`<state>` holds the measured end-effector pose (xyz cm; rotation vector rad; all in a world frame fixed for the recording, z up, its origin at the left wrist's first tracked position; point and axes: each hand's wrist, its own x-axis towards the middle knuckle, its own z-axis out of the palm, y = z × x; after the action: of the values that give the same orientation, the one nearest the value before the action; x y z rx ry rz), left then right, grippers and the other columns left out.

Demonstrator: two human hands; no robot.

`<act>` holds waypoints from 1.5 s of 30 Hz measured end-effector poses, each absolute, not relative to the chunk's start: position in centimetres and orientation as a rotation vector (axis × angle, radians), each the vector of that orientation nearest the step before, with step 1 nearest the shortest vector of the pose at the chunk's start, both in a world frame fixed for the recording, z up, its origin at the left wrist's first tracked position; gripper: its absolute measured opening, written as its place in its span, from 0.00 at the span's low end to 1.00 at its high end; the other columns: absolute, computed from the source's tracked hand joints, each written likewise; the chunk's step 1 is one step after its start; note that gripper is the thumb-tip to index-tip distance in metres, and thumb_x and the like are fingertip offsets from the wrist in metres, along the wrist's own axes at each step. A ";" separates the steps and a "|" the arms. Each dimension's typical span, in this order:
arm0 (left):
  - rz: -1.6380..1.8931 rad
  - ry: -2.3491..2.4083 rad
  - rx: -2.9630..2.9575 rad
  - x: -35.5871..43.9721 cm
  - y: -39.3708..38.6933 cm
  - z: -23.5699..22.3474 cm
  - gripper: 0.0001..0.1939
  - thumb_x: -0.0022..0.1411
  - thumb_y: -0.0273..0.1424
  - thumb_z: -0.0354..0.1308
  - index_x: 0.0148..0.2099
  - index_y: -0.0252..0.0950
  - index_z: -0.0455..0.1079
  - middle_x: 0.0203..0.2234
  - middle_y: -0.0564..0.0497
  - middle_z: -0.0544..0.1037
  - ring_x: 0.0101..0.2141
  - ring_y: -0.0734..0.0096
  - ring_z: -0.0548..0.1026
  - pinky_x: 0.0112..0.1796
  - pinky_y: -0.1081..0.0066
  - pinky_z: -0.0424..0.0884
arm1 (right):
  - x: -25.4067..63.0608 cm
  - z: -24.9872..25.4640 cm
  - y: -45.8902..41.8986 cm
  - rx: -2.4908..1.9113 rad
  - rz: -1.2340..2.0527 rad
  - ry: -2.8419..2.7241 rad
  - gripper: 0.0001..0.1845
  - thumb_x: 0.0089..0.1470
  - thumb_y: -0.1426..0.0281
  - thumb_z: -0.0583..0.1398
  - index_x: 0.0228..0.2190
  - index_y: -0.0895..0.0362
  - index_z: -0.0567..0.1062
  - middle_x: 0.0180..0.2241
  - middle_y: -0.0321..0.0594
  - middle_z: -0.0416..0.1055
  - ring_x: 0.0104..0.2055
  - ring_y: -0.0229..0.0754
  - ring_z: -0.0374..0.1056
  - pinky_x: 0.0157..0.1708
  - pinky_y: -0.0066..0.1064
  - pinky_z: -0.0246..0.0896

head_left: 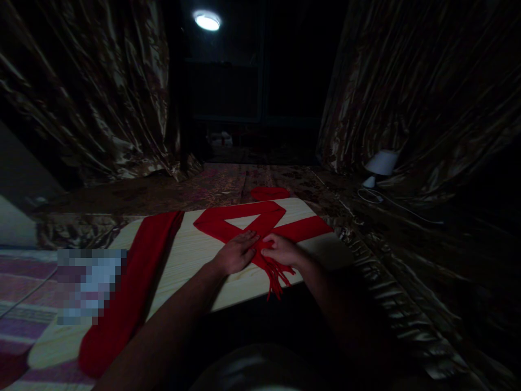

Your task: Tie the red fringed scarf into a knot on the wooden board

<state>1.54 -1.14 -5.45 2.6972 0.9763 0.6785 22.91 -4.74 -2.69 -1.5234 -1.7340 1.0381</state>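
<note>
A red scarf (238, 210) with a fringed end lies on a light wood-patterned tabletop (187, 255), folded so that its strips cross in a loop. My left hand (238, 253) rests on the crossing, fingers stretched out flat against the cloth. Close beside it, my right hand (285, 251) has its thumb and curled fingers on the scarf just above the fringe (279, 277), gripping the cloth. To the left, a wide red strip of folded cloth (134, 282) runs down the tabletop and over its near edge. Whether it joins the scarf is hidden.
A red cloth piece (269, 193) lies past the tabletop's far edge. A small white lamp (381, 163) with a cord stands at the right, near a patterned curtain (366, 92). Striped fabric (24, 288) spreads at the left. The room is dim.
</note>
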 end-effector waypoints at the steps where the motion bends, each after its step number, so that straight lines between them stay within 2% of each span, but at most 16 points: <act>1: 0.670 0.974 2.694 1.5 -1.1 -5.5 0.27 0.70 0.36 0.47 0.67 0.33 0.62 0.64 0.41 0.64 0.65 0.59 0.61 0.64 0.55 0.58 | 22.8 -2.7 -4.9 -1.451 1.126 -1.695 0.18 0.48 0.70 0.65 0.43 0.55 0.73 0.35 0.35 0.76 0.36 0.39 0.71 0.33 0.26 0.64; 5: 0.654 0.966 2.674 1.5 -1.0 -5.6 0.26 0.71 0.36 0.44 0.68 0.36 0.61 0.65 0.43 0.63 0.65 0.60 0.60 0.64 0.54 0.57 | 22.6 -2.5 -5.7 -1.315 1.272 -1.441 0.25 0.44 0.73 0.67 0.46 0.55 0.70 0.37 0.37 0.74 0.37 0.40 0.71 0.35 0.29 0.66; 12: 0.653 0.969 2.669 1.5 -1.0 -5.7 0.26 0.71 0.35 0.45 0.68 0.35 0.61 0.65 0.43 0.62 0.65 0.59 0.59 0.65 0.55 0.56 | 22.4 -3.0 -6.4 -1.211 1.411 -1.060 0.24 0.35 0.78 0.67 0.38 0.56 0.71 0.34 0.35 0.72 0.35 0.38 0.71 0.39 0.32 0.68; 18: 0.634 0.986 2.697 1.5 -1.0 -5.7 0.27 0.71 0.37 0.44 0.68 0.34 0.60 0.65 0.41 0.62 0.65 0.60 0.59 0.65 0.56 0.56 | 22.1 -2.6 -7.4 -1.115 1.599 -0.927 0.31 0.33 0.75 0.68 0.42 0.53 0.67 0.44 0.40 0.71 0.31 0.44 0.73 0.29 0.43 0.72; 21: 0.627 0.985 2.710 1.5 -0.9 -5.8 0.27 0.71 0.37 0.44 0.68 0.34 0.60 0.65 0.42 0.62 0.66 0.60 0.58 0.65 0.56 0.55 | 22.1 -2.7 -7.5 -1.107 1.543 -0.932 0.32 0.30 0.77 0.67 0.42 0.54 0.69 0.41 0.39 0.73 0.34 0.43 0.73 0.32 0.38 0.72; 24: 0.616 0.991 2.714 1.5 -0.9 -5.8 0.27 0.71 0.37 0.45 0.68 0.35 0.60 0.65 0.43 0.62 0.66 0.59 0.58 0.65 0.55 0.55 | 22.3 -2.7 -7.5 -1.088 1.489 -0.973 0.30 0.28 0.78 0.66 0.40 0.55 0.72 0.39 0.39 0.74 0.36 0.41 0.72 0.32 0.30 0.69; 29: 0.602 0.985 2.724 1.5 -1.0 -5.6 0.28 0.70 0.37 0.46 0.69 0.34 0.59 0.65 0.41 0.61 0.66 0.58 0.59 0.65 0.54 0.56 | 23.4 -2.0 -8.7 -1.143 1.554 -1.037 0.30 0.30 0.75 0.66 0.42 0.55 0.71 0.32 0.35 0.73 0.23 0.35 0.65 0.17 0.24 0.55; 34: 0.595 0.987 2.735 1.5 -1.0 -5.5 0.28 0.69 0.37 0.47 0.68 0.35 0.60 0.65 0.41 0.62 0.65 0.57 0.59 0.65 0.53 0.56 | 25.7 -1.7 -10.6 -1.174 1.528 -1.006 0.25 0.32 0.73 0.61 0.39 0.55 0.70 0.19 0.25 0.63 0.16 0.30 0.53 0.14 0.21 0.45; 38: 0.590 0.983 2.754 1.6 -1.1 -5.3 0.29 0.69 0.36 0.47 0.68 0.33 0.60 0.65 0.40 0.62 0.65 0.58 0.59 0.65 0.55 0.56 | 28.4 -1.7 -11.0 -1.187 1.429 -1.038 0.19 0.33 0.72 0.59 0.34 0.55 0.70 0.16 0.23 0.58 0.15 0.29 0.46 0.14 0.22 0.39; 41: 0.593 0.991 2.756 1.6 -1.2 -5.4 0.29 0.69 0.37 0.47 0.68 0.32 0.60 0.65 0.40 0.62 0.65 0.57 0.60 0.64 0.54 0.57 | 29.6 -1.8 -10.4 -1.318 1.159 -1.070 0.15 0.36 0.70 0.59 0.33 0.55 0.70 0.18 0.25 0.60 0.16 0.30 0.50 0.15 0.23 0.41; 45: 0.618 0.988 2.743 1.6 -1.1 -5.7 0.29 0.69 0.37 0.47 0.69 0.35 0.60 0.65 0.42 0.63 0.65 0.58 0.60 0.64 0.54 0.57 | 28.6 -2.1 -10.0 -1.446 0.749 -1.288 0.05 0.44 0.69 0.59 0.27 0.55 0.72 0.23 0.33 0.71 0.26 0.37 0.67 0.27 0.28 0.59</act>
<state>1.58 -1.08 -5.66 2.7427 0.9885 0.6182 28.59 -9.99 -2.14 -1.4464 -1.2877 0.7492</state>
